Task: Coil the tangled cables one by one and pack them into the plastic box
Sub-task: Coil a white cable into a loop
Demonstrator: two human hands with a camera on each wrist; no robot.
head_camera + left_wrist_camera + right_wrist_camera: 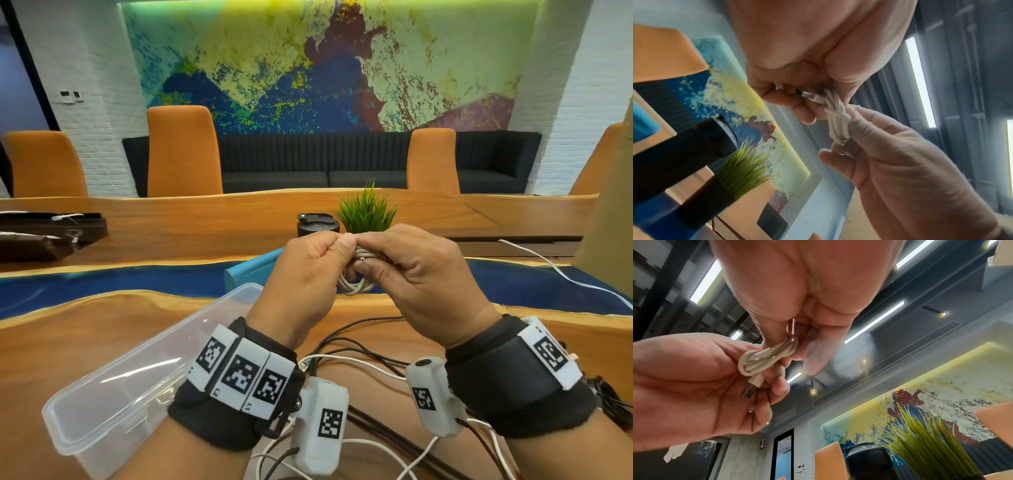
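— Fingers of both hands, what do they hold?

— Both pinch one white cable [356, 274], wound into a small bundle, raised above the bench [85, 329]. Left hand [305, 274] curls round one end of the bundle, thumb on top; right hand [414, 274] nips the other end between thumb and forefinger.

— And the plug?

— From the right wrist, a metal USB plug [749, 391] sticks out of the coil [764, 360] and lies against the left hand's fingers [777, 391]. From the left wrist, the strands [837, 118] run side by side, with one turn crossing over them.

— Where is the box?

— Clear plastic box [137, 377] lies open on the bench, at the left, partly under the left wrist. I see no cable inside it, though the wrist covers part.

— Other cables?

— Loose black and white cables [359, 353] tangle on the bench below the wrists. One more white lead [561, 274] trails off at the right.

— Anything behind?

— Green plant [366, 209] and a black cup [317, 224], just beyond the hands.
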